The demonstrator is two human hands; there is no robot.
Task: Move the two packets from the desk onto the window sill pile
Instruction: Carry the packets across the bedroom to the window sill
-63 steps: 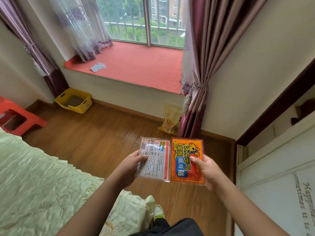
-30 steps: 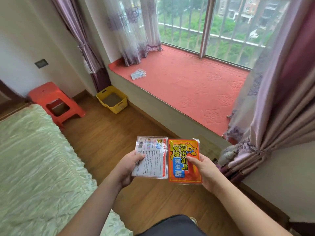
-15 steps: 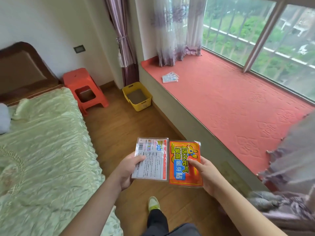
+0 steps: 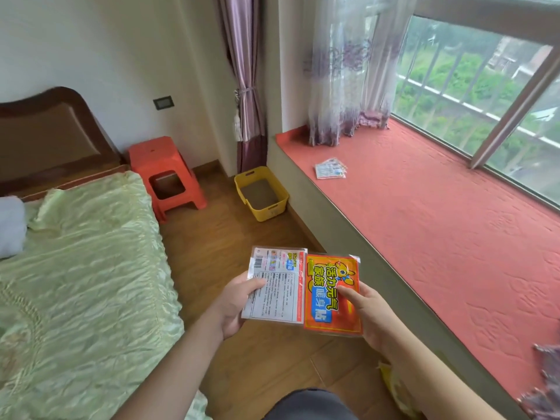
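My left hand [image 4: 235,304] grips a white packet [image 4: 277,286] with printed text and a barcode by its left edge. Beside it, my right hand [image 4: 371,313] holds an orange packet [image 4: 331,294] with yellow and blue lettering, thumb on its face. The two packets lie side by side, edges overlapping slightly, above the wooden floor. A small pile of packets [image 4: 331,168] lies on the red-covered window sill [image 4: 439,225], near its far left end and well ahead of both hands.
A bed with a pale green cover [image 4: 75,283] fills the left. An orange plastic stool [image 4: 166,177] and a yellow bin [image 4: 262,194] stand on the floor ahead, by the sill's left end. Curtains [image 4: 339,86] hang over the sill's far corner.
The view has swung left along the sill and moved closer to it. The pile now appears nearer. Both hands keep the same hold on the packets.
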